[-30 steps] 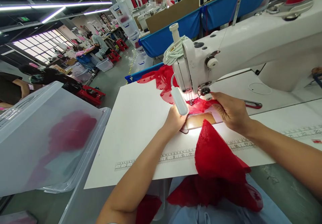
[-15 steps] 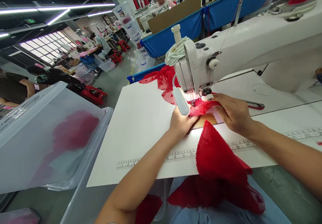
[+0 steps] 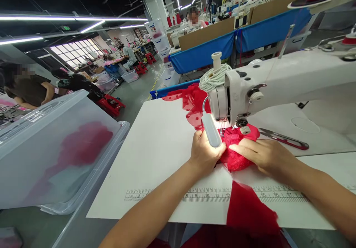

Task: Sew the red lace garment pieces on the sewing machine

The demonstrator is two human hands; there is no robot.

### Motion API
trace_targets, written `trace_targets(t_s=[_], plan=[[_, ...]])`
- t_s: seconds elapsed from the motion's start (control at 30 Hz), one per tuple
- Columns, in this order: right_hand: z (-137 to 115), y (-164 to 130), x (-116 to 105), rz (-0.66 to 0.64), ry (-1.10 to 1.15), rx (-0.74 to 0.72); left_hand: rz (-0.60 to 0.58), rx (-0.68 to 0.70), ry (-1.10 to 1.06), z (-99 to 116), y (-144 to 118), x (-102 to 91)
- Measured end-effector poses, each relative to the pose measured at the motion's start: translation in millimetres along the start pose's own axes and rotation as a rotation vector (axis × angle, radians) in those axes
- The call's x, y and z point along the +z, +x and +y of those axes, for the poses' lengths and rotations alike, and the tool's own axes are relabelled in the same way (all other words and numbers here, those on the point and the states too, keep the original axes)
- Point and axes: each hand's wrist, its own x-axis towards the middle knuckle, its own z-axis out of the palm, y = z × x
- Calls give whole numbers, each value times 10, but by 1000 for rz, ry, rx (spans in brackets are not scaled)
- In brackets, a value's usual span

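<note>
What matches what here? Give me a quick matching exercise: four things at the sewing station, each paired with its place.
1. red lace fabric
2. scissors
3. plastic bin
4. printed ruler

a. on the table right of the needle
b. under both hands at the needle
c. along the table's near edge
d. left of the table

Pairs: 1-b, 2-a, 3-d, 4-c

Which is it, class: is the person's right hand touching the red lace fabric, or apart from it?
Touching. The head view shows the right hand with fingers lying flat on the bunched red lace fabric.
</note>
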Motion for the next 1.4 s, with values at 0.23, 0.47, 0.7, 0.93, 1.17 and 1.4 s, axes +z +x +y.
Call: trace_targets(t_s=[0.23, 0.47, 0.7, 0.93, 1.17, 1.4], plan=[[-75, 71, 35, -52, 15, 21, -57, 308, 263, 29, -47, -84], [-59, 31, 100, -52, -23, 39, -125, 389, 422, 124, -69, -204], [-117, -7, 112, -56, -55, 131, -137, 370, 401, 79, -149, -164], [-139, -22, 141, -35, -69, 141, -73, 365, 388, 75, -167, -153], [-138, 49, 65, -59, -86, 130, -81, 369, 400, 73, -165, -143], [-66, 96, 0, -104, -81, 40, -105, 329, 380, 64, -138, -160]])
